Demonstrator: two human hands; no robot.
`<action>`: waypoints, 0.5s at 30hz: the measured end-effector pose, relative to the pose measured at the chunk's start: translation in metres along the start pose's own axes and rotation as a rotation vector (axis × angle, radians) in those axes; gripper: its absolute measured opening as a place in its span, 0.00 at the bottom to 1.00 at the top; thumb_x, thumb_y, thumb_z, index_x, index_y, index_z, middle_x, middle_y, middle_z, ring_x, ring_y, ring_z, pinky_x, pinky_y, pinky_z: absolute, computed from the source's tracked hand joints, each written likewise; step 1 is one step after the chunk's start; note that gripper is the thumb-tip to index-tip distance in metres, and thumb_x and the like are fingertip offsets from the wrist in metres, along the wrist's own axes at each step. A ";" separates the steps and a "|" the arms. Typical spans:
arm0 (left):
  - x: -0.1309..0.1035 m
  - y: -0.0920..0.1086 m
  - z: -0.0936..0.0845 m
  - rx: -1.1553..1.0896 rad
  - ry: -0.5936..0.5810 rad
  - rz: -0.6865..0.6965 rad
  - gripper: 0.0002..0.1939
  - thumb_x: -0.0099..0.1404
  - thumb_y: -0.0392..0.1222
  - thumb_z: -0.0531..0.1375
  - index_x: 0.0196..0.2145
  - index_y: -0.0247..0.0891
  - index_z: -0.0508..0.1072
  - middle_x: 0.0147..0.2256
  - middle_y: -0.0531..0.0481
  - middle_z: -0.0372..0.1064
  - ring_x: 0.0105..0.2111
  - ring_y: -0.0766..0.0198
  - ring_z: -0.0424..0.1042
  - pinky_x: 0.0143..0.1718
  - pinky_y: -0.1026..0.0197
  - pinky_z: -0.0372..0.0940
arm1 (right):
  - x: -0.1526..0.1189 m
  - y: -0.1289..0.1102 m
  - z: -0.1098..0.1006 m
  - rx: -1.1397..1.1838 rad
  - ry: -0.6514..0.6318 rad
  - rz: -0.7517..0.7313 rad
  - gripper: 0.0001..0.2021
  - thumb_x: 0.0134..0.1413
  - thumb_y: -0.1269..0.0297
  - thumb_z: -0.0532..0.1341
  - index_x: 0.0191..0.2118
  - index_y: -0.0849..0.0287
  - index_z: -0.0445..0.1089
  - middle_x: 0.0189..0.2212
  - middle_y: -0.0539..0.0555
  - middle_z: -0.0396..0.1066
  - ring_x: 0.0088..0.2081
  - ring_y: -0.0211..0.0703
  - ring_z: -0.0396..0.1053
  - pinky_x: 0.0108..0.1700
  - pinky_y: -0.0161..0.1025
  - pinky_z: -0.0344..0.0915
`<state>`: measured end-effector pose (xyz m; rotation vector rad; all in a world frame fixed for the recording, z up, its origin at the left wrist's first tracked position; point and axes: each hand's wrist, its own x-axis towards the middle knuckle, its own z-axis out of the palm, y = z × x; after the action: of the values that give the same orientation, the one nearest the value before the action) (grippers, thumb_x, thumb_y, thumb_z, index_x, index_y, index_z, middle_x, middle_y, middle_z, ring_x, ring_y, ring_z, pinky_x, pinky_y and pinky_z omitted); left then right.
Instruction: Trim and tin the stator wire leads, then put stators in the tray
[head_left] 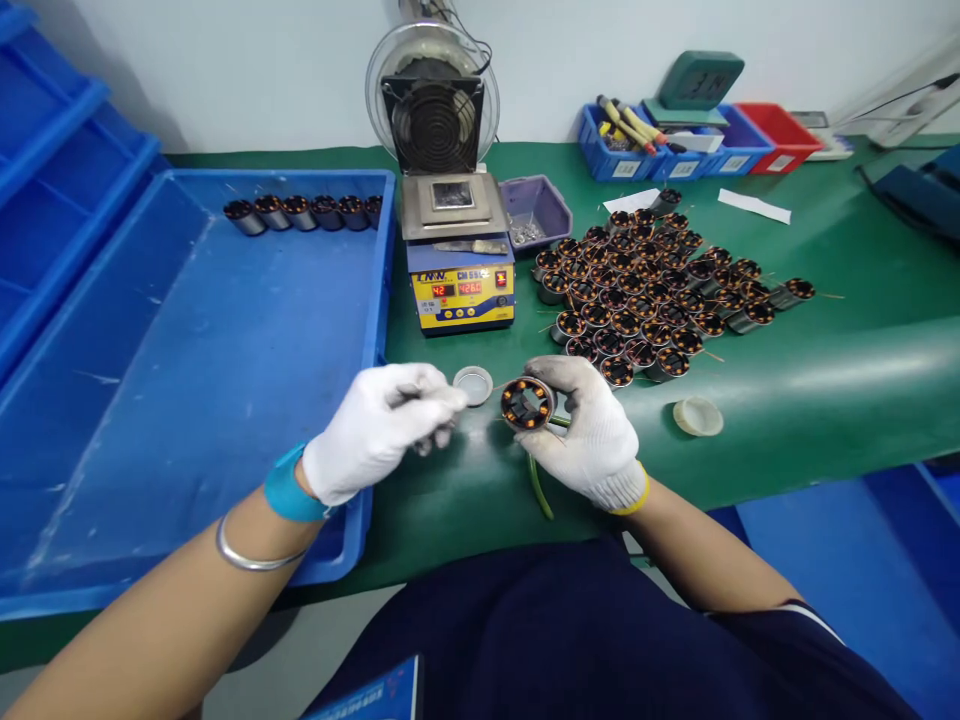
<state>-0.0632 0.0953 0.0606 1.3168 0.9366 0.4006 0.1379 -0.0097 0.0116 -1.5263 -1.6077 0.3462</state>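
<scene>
My right hand (589,425), in a white glove, grips a round motor stator (529,404) with copper coils, its open face turned up toward me. Thin wires stick out from its left edge. To the left, my left hand (386,425), also gloved, has its thumb and fingers pinched together near those wires; whatever lies between the fingertips is too small to make out. A small round dish (473,386) sits on the table between the hands. Behind it stands the solder pot (461,295) with a lit display and a flat tool (471,247) on top.
Many stators (637,290) stand grouped at the right. A big blue tray (379,290) at the left holds a row of several stators (298,212). Also on the green table (825,370) are a purple bin (559,210), a pale cup (698,416) and a green tube (540,490).
</scene>
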 end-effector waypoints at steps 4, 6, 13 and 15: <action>0.002 -0.004 0.005 0.024 0.109 0.075 0.18 0.62 0.56 0.66 0.27 0.39 0.72 0.22 0.52 0.70 0.19 0.67 0.66 0.22 0.64 0.64 | 0.000 -0.002 0.002 0.010 -0.042 -0.002 0.21 0.52 0.62 0.68 0.52 0.56 0.66 0.48 0.59 0.75 0.48 0.50 0.77 0.46 0.46 0.77; 0.003 -0.007 0.012 0.075 0.070 0.106 0.15 0.63 0.52 0.66 0.26 0.39 0.72 0.22 0.54 0.70 0.19 0.68 0.65 0.24 0.64 0.64 | -0.001 -0.004 0.004 0.024 -0.069 0.009 0.22 0.50 0.63 0.67 0.52 0.57 0.66 0.49 0.59 0.75 0.48 0.51 0.77 0.46 0.46 0.77; 0.016 -0.013 -0.001 -0.115 0.462 0.212 0.15 0.62 0.50 0.68 0.26 0.38 0.71 0.23 0.54 0.71 0.20 0.68 0.69 0.22 0.66 0.65 | 0.015 -0.002 0.006 -0.127 -0.282 0.378 0.26 0.44 0.63 0.67 0.53 0.55 0.70 0.51 0.57 0.77 0.51 0.54 0.77 0.51 0.50 0.76; 0.021 -0.016 -0.006 -0.146 0.477 0.203 0.17 0.61 0.53 0.69 0.27 0.38 0.71 0.23 0.53 0.72 0.20 0.68 0.70 0.23 0.65 0.67 | 0.026 0.003 0.008 -0.269 -0.418 0.477 0.27 0.43 0.63 0.68 0.54 0.54 0.72 0.51 0.56 0.77 0.52 0.59 0.76 0.50 0.54 0.75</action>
<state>-0.0596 0.1106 0.0388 1.2071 1.1434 0.9526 0.1377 0.0173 0.0150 -2.1578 -1.6299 0.7785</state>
